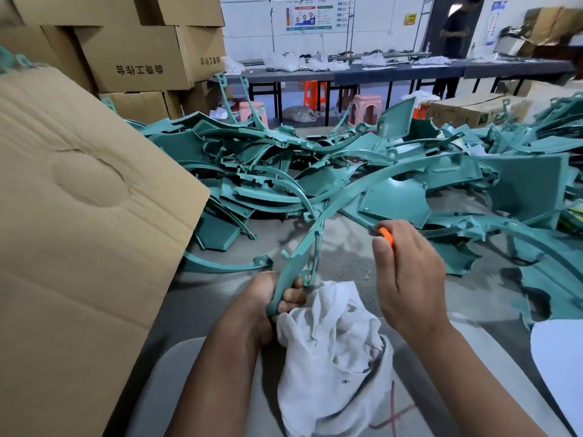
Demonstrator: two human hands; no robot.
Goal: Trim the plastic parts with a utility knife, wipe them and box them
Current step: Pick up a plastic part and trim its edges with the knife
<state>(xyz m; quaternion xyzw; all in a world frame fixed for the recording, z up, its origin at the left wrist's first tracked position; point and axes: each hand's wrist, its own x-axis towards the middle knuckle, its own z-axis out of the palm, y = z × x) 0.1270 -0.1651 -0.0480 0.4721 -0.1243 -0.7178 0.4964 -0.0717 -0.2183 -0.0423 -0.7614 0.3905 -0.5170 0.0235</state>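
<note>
My left hand [277, 298], low in the centre of the frame, grips the near end of a long curved teal plastic part [318, 216] that arcs up toward the right. A white cloth [331, 348] hangs just beside that hand, over my lap. My right hand [407, 279] is curled round an orange utility knife [386, 234], its tip touching the part. More teal parts [252, 159] lie heaped on the floor beyond. A cardboard box flap [79, 216] fills the left.
</note>
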